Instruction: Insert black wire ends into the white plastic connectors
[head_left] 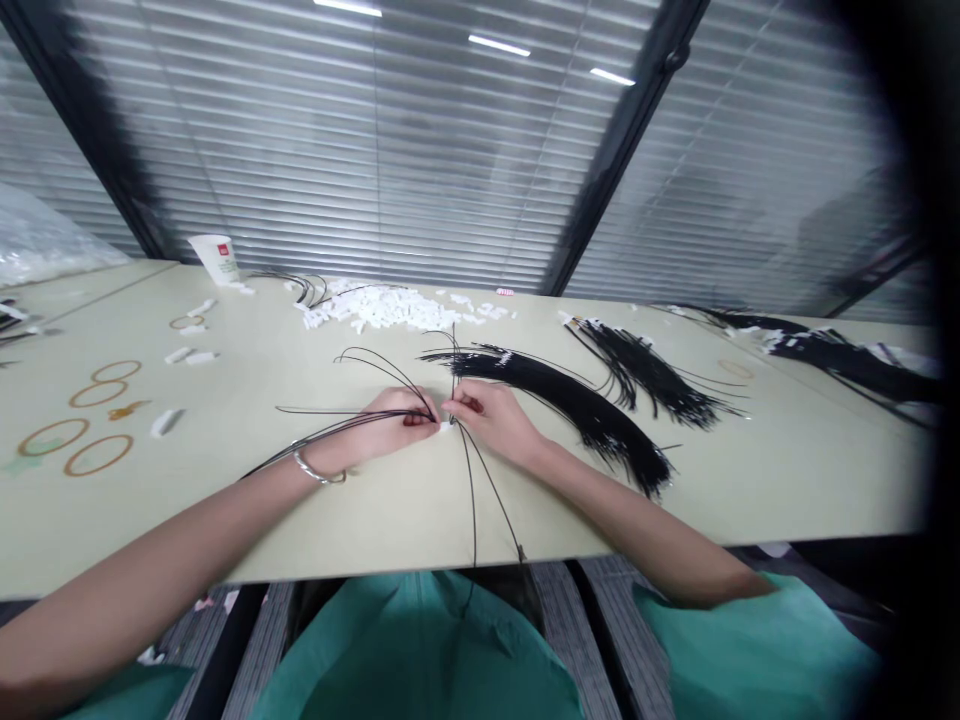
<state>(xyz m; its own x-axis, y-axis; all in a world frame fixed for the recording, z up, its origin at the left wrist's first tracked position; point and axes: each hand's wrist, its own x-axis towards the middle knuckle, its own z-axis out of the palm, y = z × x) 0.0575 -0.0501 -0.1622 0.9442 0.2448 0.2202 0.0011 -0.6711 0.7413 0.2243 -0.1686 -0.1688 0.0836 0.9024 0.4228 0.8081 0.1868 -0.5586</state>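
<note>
Black wires (472, 495) are fanning out from a small white connector (445, 427) just below the middle of the frame, and I am following them through the head view. My left forearm is slanting up from the lower left corner, with a silver bracelet (321, 478) circling the wrist. My left hand (401, 425) is lying low over the pale table (375, 540), its fingers curling inward, thumb and fingertips closing in a pinch on the connector. Several wires are trailing leftward across that hand and wrist, while two are dropping toward the table's front edge. My right forearm is angling in from a green sleeve (757, 640) at the lower right. My right hand (487, 412) is bending its fingers toward the left one, tips narrowed on an upright wire; I am not able to make out the exact contact. The two hands are almost meeting over the connector. Just right of them, a thick wire bundle (570, 400) is curving down the table. White pieces (382, 305) are lying heaped above the hands, and a paper cup (217, 260) is standing at the upper left.
</note>
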